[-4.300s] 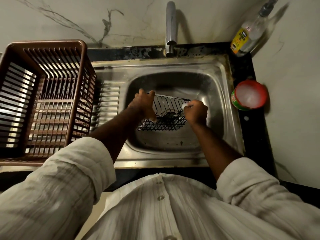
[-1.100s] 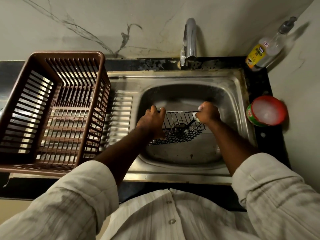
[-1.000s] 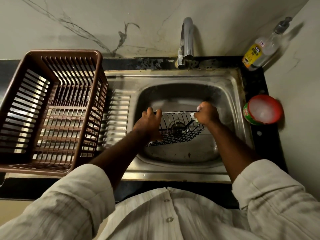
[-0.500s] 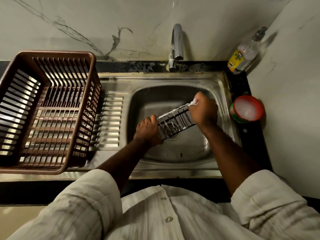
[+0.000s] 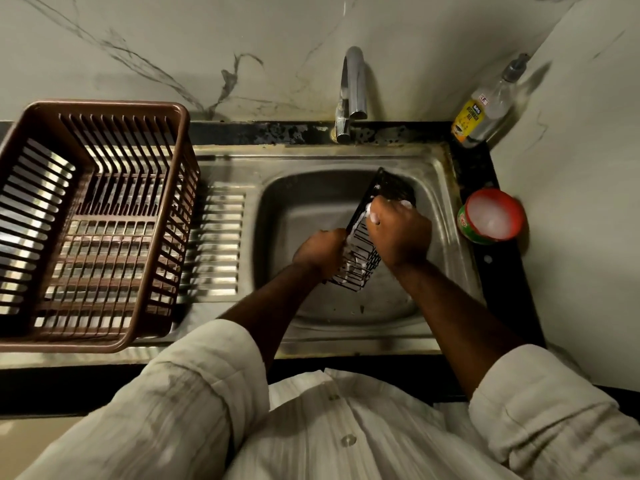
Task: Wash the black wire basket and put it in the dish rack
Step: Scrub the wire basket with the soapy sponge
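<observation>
The black wire basket is held tilted over the sink, with foam on its wires; I judge the scrubbing step is in hand. The left hand grips it at its 9 o'clock side. The right hand, at 3 o'clock, clutches a soapy pad against it. Next comes rinsing under the tap at 12 o'clock.

My left hand grips the soapy black wire basket, tilted over the sink. My right hand clutches a white pad against its wires.
</observation>
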The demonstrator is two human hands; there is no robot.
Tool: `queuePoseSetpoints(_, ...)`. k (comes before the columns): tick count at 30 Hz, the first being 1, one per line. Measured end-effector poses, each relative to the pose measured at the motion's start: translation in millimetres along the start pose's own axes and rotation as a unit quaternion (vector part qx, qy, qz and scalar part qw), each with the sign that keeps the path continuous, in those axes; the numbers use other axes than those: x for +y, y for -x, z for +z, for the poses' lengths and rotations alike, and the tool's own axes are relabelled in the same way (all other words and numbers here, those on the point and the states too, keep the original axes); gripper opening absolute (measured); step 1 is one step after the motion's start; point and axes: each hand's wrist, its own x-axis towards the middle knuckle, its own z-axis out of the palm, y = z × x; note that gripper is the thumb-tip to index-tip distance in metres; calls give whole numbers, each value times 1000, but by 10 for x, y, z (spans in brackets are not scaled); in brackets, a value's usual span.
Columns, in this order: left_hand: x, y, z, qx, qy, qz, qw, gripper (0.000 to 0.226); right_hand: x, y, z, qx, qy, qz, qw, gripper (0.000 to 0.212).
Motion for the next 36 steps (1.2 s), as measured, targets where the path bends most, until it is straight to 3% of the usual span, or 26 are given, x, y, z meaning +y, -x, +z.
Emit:
queuePoseSetpoints(5, -9, -64, -21, 3, -18, 0, 1000, 14, -34, 69, 77, -8, -21, -52, 998, 14)
queuePoseSetpoints(9, -42, -50, 5, -7, 36, -8, 999, 20, -34, 116, 181, -39, -21, -69, 997, 12)
queuePoseSetpoints(18, -120, -93, 79, 32, 117, 14, 993, 13, -100, 214, 145, -50, -48, -56, 996, 12)
queuePoseSetpoints(20, -96, -103, 35, 52, 236, 20, 970, 12, -143, 265, 118, -51, -50, -41, 997, 12)
queuePoseSetpoints(23, -22, -87, -55, 95, 415, 1, 905, 12, -165, 343, 133, -77, -76, -17, 994, 11)
queuePoseSetpoints(27, 21, -52, -116, 107, 466, -8, 878, 16, -174, 389, 131, -150, -140, 32, 978, 12)
queuePoseSetpoints(33, -52, -76, -39, 127, 431, -22, 893, 14, -59, 376, 60, -49, -156, -12, 986, 11)
queuePoseSetpoints(36, -70, -100, -51, 132, 408, -32, 903, 21, 32, 341, 20, -9, -140, 7, 990, 12)
